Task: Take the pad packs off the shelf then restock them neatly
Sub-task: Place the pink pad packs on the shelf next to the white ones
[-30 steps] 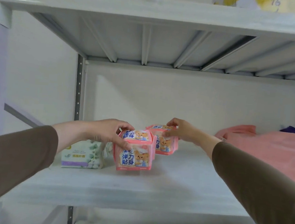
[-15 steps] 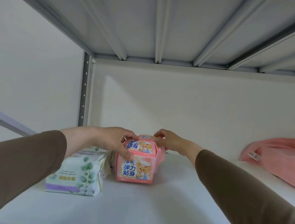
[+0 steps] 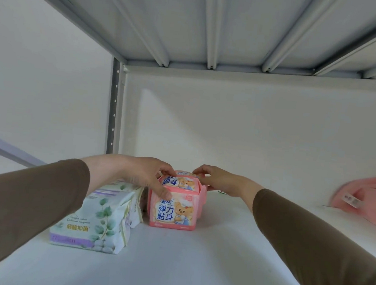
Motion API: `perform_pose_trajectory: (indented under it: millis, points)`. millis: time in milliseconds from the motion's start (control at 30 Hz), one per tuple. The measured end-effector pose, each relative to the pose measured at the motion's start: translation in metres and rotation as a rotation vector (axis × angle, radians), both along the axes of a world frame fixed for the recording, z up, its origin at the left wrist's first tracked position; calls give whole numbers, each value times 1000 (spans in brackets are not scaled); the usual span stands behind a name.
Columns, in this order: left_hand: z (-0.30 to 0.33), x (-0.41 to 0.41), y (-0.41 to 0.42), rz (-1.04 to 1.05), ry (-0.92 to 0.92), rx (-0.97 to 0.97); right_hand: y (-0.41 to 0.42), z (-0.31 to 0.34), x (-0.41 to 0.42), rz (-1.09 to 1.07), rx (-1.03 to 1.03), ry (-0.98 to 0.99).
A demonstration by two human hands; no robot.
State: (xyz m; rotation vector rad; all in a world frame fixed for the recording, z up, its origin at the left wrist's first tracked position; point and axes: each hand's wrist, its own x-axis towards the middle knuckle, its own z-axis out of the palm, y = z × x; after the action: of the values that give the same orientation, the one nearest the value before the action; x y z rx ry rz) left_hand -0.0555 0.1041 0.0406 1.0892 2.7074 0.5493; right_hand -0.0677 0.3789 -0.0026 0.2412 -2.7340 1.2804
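- Left hand (image 3: 144, 176) curled over the top of the front pink pad pack (image 3: 174, 206), thumb pressed on its front upper corner, fingers on the top face: gripping it.
- Front pink pad pack upright on the white shelf (image 3: 171, 266), bear print and blue characters facing the camera.
- Right hand (image 3: 218, 182) reaching in behind, fingers curled on the top of the rear pink pad pack (image 3: 185, 173), thumb against its right side: holding it.
- Rear pink pad pack directly behind the front one and touching it, mostly hidden; only its top edge and a strip of right side visible.
- White pad pack with green leaf print (image 3: 97, 219) lying just left of the front pink pack, under the left wrist, close beside or touching; cannot tell which.
- Pink cloth bundle (image 3: 368, 203) with a white label at the far right of the same shelf, well apart from the packs, blurred.
- Brown sleeves on both forearms.
- Ribbed grey underside of the upper shelf (image 3: 215, 24) overhead.
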Motion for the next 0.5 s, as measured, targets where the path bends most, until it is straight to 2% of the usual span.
perform_pose_trajectory:
  millis: [233,500]
  points:
    - [4,-1,6,22,44,-85,0,1,4,63,-109,-86]
    - [6,-7,9,11,139,-145,-4,1,9,84,-79,-128]
